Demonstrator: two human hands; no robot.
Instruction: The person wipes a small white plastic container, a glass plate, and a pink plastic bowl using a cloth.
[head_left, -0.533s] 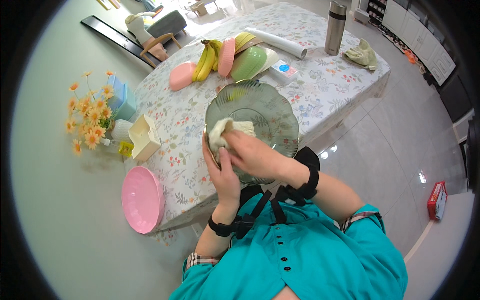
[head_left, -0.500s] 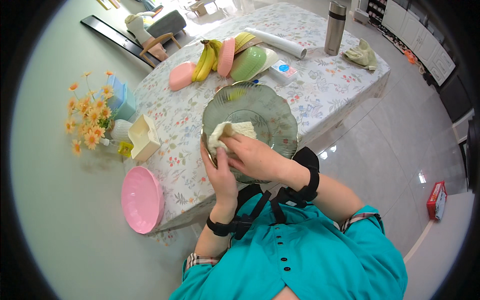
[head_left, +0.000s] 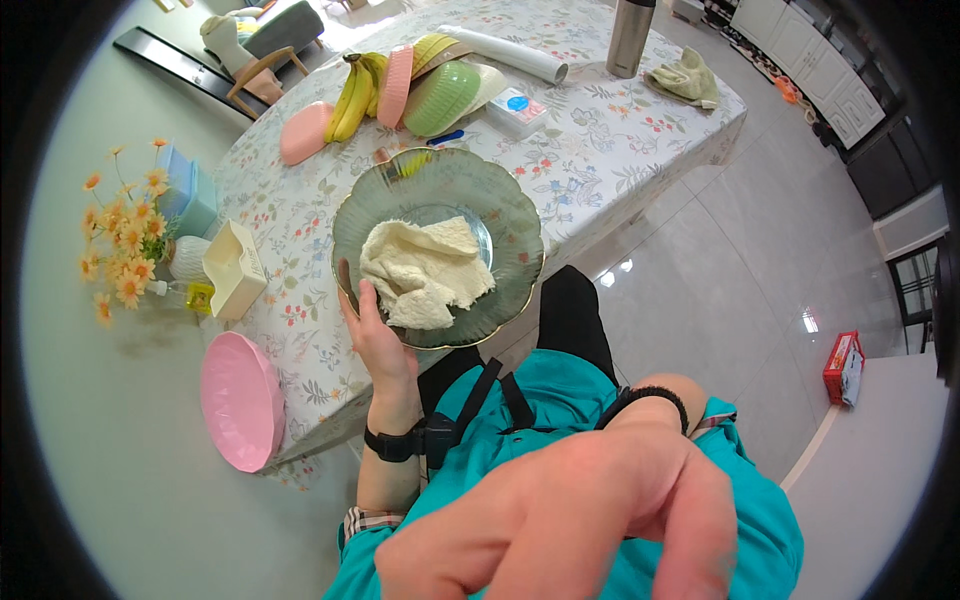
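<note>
My left hand point(head_left: 378, 345) grips the near left rim of a smoky, clear glass bowl point(head_left: 510, 225) with a scalloped, gold-edged rim, its thumb on the inside. The bowl is held tilted at the table's near edge. A crumpled cream cloth point(head_left: 425, 275) lies inside it, with neither hand on it. My right hand point(head_left: 575, 500) is raised close to the camera, away from bowl and cloth. Its fingers are curled, with nothing visible in them; the fingertips are cut off by the lower edge.
Behind the bowl lie bananas point(head_left: 352, 100), a green basket point(head_left: 443, 100), pink containers point(head_left: 308, 132) and a white roll point(head_left: 510, 55). A steel bottle point(head_left: 629, 40) and folded cloth point(head_left: 685, 78) are at far right. A pink basin point(head_left: 242, 402) overhangs the left edge, near a cream box point(head_left: 235, 272) and orange flowers point(head_left: 128, 240).
My right hand has let go of the cloth and come up close to the camera. The cloth now rests loose in the bowl. The whole view has shifted, with things appearing further left.
</note>
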